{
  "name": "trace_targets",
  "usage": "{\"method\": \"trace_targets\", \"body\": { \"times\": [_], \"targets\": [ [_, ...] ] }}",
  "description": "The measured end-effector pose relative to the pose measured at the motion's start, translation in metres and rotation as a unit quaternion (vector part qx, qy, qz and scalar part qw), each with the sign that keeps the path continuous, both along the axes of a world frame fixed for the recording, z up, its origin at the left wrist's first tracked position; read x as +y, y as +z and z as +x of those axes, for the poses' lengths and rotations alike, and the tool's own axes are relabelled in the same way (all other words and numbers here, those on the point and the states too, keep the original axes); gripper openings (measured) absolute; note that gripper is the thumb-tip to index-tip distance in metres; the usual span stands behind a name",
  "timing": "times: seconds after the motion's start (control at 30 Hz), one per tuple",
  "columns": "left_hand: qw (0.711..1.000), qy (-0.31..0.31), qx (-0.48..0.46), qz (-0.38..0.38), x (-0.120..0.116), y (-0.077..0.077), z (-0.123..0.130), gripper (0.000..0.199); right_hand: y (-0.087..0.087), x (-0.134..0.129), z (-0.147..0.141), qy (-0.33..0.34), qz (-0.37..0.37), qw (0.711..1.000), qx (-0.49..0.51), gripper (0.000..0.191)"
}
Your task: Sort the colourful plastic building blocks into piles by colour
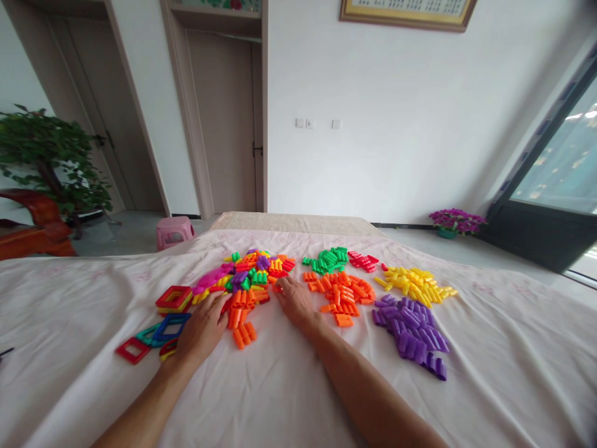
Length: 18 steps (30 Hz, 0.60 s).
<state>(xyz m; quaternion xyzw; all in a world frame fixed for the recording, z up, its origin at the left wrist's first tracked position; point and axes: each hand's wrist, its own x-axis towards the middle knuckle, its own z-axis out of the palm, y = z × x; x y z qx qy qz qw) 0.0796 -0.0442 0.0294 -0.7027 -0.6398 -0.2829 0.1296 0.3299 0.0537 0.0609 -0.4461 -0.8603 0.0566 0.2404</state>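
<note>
A mixed pile of tube-shaped plastic building blocks [252,277] in several colours lies in the middle of the cloth-covered table. My left hand [203,323] rests at the pile's near left side, fingers stretched toward it, beside a red block at the fingertips. At the pile's right edge is my right hand [295,302], its fingers bent together around a spot I cannot see clearly. Orange blocks [243,335] lie loose between both hands. Sorted to the right are orange blocks [342,292], green blocks [331,259], red blocks [364,261], yellow blocks [415,284] and purple blocks [413,330].
Flat frame-shaped tiles, including a blue tile [171,327] and a red tile [174,297], lie left of my left hand. Magenta pieces [212,279] touch the mixed pile. Beyond the table [504,348] stand a pink stool [175,232] and a flower pot [446,233].
</note>
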Motion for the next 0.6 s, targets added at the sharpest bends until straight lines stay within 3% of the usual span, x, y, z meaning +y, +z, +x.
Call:
{"method": "trace_targets", "body": {
  "times": [0.17, 0.33, 0.43, 0.6],
  "targets": [
    [1.000, -0.002, 0.001, 0.002, 0.000, 0.000, 0.000, 0.038, -0.003, 0.002, 0.005, -0.029, -0.025, 0.997, 0.063, 0.033],
    [1.000, -0.008, -0.005, -0.002, 0.000, 0.000, 0.000, 0.039, -0.009, 0.019, 0.012, -0.046, -0.059, 0.976, 0.205, 0.031],
    [1.000, -0.009, -0.008, 0.000, 0.000, 0.000, -0.001, 0.039, -0.009, 0.030, 0.022, -0.084, -0.105, 0.945, 0.298, 0.032],
    [1.000, -0.010, -0.008, -0.003, 0.000, 0.000, -0.001, 0.039, -0.002, 0.033, 0.036, -0.106, -0.177, 0.871, 0.447, 0.034]
  ]
}}
